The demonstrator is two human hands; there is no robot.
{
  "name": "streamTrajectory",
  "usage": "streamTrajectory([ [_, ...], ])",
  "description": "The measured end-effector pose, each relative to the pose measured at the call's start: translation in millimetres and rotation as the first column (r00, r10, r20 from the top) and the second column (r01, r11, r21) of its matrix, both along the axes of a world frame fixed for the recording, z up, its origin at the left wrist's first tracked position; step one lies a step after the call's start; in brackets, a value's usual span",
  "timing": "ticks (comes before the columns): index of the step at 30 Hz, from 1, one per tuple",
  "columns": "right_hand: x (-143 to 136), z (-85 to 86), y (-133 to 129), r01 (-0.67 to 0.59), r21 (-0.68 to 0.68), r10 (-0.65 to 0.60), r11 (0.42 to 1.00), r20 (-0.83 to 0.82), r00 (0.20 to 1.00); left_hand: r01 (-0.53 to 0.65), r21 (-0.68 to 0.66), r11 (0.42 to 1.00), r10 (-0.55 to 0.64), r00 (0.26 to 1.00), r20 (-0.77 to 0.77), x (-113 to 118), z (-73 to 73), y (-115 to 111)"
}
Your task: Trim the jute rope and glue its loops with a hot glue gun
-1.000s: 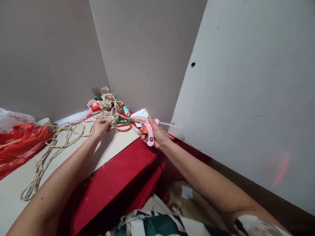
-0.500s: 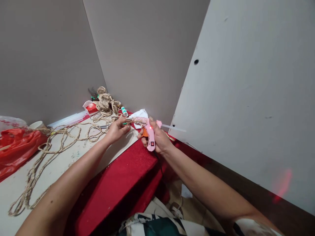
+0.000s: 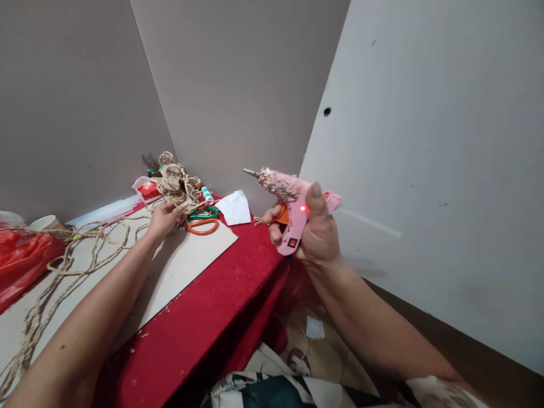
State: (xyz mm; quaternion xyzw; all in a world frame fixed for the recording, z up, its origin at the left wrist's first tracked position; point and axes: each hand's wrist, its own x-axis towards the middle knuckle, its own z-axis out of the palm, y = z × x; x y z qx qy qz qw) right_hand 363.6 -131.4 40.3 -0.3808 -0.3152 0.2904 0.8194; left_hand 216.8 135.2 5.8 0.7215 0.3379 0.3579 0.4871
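My right hand is wrapped round a pink hot glue gun, its fingers at the orange trigger. A red light glows on the grip, and the metal nozzle points up and left. Clumps of residue coat the barrel. At the table, my left hand has its fingers pinched on a braided straw rope, close to the tangled pile. Just right of those fingers lie one green scissor handle and one orange scissor handle; their blades are hidden.
More rope trails across the white board on a red-covered table. A red plastic bag, clear glue sticks, a small bottle and white paper lie about. Grey panels rise behind; a pale panel stands right.
My right hand has lifted the glue gun up and right, away from the left hand. My left hand has moved left and down to the rope, uncovering the scissor handles.
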Motion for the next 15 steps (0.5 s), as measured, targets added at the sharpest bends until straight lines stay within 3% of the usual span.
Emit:
streamTrajectory([
  [4,-1,1.9,9,-0.070,-0.045,0.067,0.997,-0.062,0.996,0.047,-0.017,0.999,-0.047,0.999,0.007,-1,10.0,-16],
  [7,3,22.0,6,-0.067,0.040,0.068,0.997,-0.027,0.997,0.097,-0.017,0.995,-0.097,0.995,-0.033,-4,16.9,-28],
  [11,2,64.6,-25,0.081,0.235,-0.127,0.969,0.185,0.974,0.103,-0.001,0.995,-0.103,0.991,-0.085,-10,22.0,-39],
  [13,-8,79.8,-42,0.191,0.235,-0.242,0.953,0.212,0.947,0.090,0.007,0.996,-0.089,0.991,-0.095,-12,21.8,-44],
  [15,-21,87.8,-53,0.338,0.136,-0.356,0.931,0.147,0.923,0.071,0.107,0.992,-0.059,0.992,-0.110,-12,20.1,-48],
])
